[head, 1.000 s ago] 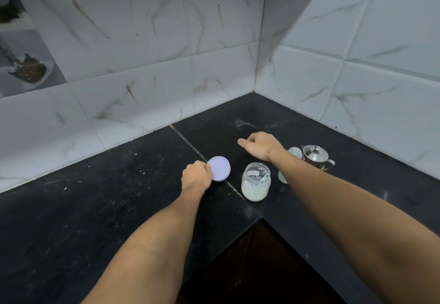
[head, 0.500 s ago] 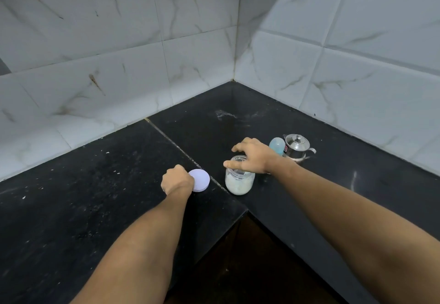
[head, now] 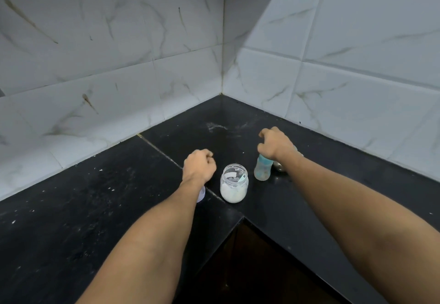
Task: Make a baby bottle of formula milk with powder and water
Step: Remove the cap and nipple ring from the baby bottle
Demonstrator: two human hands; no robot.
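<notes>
Black countertop (head: 95, 196): one open jar (head: 234, 183) of white powder; right of it one clear, teal-topped baby bottle (head: 263, 169) under the right hand (head: 276, 143), grip unclear; left hand (head: 199, 166) fisted empty, jar's left.

The counter (head: 95, 208) fills the lower part of the frame and runs back into a corner between two tiled walls (head: 119, 41), just above the middle. A little right of centre we find the jar (head: 234, 183) standing on the counter, with powder (head: 232, 195) in its lower part and a scoop (head: 242, 178) leaning inside. Just left of the jar our left hand (head: 198, 168) hangs above the counter. The lid (head: 201, 194) lies beneath its wrist, partly hidden. Right of the jar, apart from it, the baby bottle (head: 263, 168) stands upright, with our right hand (head: 276, 143) over its top. A small pot (head: 278, 166) stands just beside the bottle on the right, mostly hidden by that wrist.
</notes>
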